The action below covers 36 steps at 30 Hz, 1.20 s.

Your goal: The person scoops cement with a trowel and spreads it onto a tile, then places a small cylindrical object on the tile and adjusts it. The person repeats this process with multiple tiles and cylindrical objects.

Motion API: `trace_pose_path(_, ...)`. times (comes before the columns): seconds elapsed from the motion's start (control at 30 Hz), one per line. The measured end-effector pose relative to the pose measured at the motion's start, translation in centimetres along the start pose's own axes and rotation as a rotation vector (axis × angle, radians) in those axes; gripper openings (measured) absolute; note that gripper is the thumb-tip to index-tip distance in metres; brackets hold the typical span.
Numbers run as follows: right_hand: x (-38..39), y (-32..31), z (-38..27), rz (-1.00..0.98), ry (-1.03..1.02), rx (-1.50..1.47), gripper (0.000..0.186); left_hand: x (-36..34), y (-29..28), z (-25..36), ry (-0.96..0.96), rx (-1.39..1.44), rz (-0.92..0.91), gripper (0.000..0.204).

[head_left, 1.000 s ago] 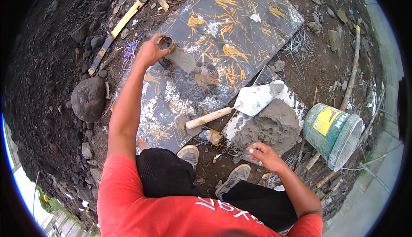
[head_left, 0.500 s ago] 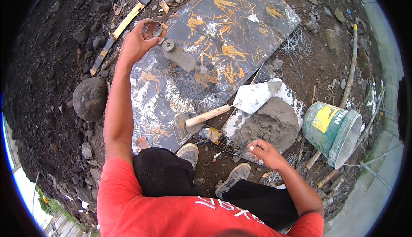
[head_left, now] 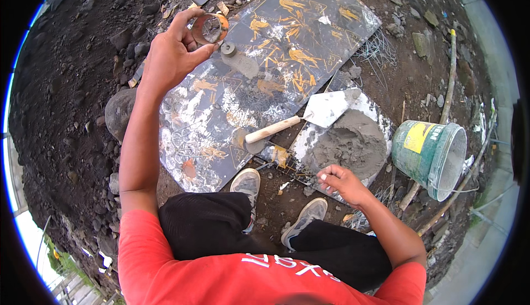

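My left hand grips a short, hollow orange-brown ring by its side, thumb below and fingers above. The ring is tilted so its opening shows, and it hangs over the far left of a dark printed board. Just beyond my thumb, a small round grey mortar piece with a dark centre rests on the board. A smear of wet mortar lies beside it. My right hand hovers near the mortar heap, fingers curled in; anything inside them is hidden. A wooden-handled trowel lies between board and heap.
At the right, a green bucket lies tipped on its side, near a long pole. Tangled wire sits by the board's right edge. A big round stone is left of my forearm, among dark soil and rocks.
My left hand has lifted the ring nearer to my view and turned its opening more toward me. The right hand keeps its curled pose near the heap. The view has shifted slightly.
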State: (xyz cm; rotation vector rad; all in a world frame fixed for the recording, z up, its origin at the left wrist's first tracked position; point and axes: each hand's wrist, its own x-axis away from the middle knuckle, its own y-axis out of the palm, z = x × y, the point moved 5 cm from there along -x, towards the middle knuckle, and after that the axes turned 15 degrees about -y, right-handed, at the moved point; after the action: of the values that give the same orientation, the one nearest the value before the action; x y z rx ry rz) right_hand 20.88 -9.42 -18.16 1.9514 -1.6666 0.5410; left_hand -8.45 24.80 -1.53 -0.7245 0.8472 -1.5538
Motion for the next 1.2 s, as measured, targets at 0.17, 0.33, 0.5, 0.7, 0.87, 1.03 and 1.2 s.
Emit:
trace_pose_path(0.17,2.1,1.8,-2.5,0.010,-0.115,0.038,0.021,5.0,-3.7,4.0,0.087,0.022,-0.075,0.066)
trace_pose_path(0.33,5.1,2.9,-6.8,0.062,-0.334,0.109,0.019,9.9,-5.7,9.3,0.274,0.037,-0.134,0.063)
trace_pose_path(0.5,9.2,3.9,-9.4,0.126,-0.454,0.195,0.022,15.3,-6.9,14.4,0.524,-0.013,-0.193,0.067)
trace_pose_path(0.7,10.9,3.8,-11.5,0.212,-0.570,0.156,0.027,21.0,-7.4,18.9,0.684,-0.230,-0.296,0.060)
trace_pose_path(0.87,9.7,3.6,-10.4,0.199,-0.524,0.085,0.030,25.1,-4.8,20.0,0.787,-0.416,-0.563,0.051)
trace_pose_path(1.03,7.9,2.4,-9.2,0.257,-0.406,0.169,0.032,28.5,2.8,18.5,0.732,-0.624,-0.863,0.048)
trace_pose_path(1.2,9.5,0.2,-11.7,0.306,-0.439,0.219,0.030,30.6,9.0,16.3,0.851,-0.882,-1.130,0.042)
